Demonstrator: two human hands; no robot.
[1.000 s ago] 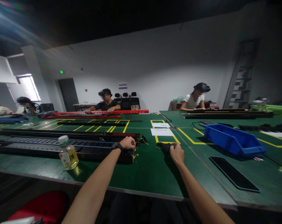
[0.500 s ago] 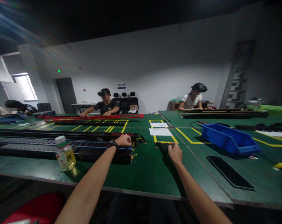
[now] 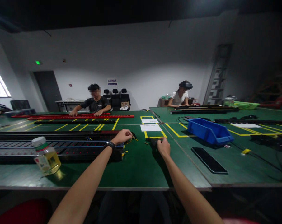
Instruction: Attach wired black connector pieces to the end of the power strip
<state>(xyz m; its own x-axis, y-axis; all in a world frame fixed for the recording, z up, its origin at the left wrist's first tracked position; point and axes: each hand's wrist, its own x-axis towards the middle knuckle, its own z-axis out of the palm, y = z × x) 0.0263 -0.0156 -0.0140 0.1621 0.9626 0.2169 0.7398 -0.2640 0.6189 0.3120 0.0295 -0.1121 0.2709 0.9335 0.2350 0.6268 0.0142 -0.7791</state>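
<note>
My left hand (image 3: 122, 137), with a dark band on its wrist, hovers over the right end of long black rails (image 3: 80, 152). Its fingers are pinched together; what they hold, if anything, I cannot make out. Close to its fingertips are a black end piece and yellow wires (image 3: 134, 137). To the right, my right hand (image 3: 164, 147) closes its fingers on a small black part (image 3: 153, 142) at the green table. The exact kind of that part is too dark to tell. A tiny brownish piece (image 3: 146, 143) lies just left of it.
A bottle of yellow liquid (image 3: 47, 160) stands before the rails. Rightward are a blue bin (image 3: 208, 133) and a black phone-like slab (image 3: 208, 160). White papers (image 3: 150, 127) lie ahead. Across the table, one person handles red rails (image 3: 85, 117); another sits by dark rails (image 3: 204, 110).
The view has turned right. My left hand has moved rightward along the rails, closer to the yellow wires at their end. My right hand stays at the black part.
</note>
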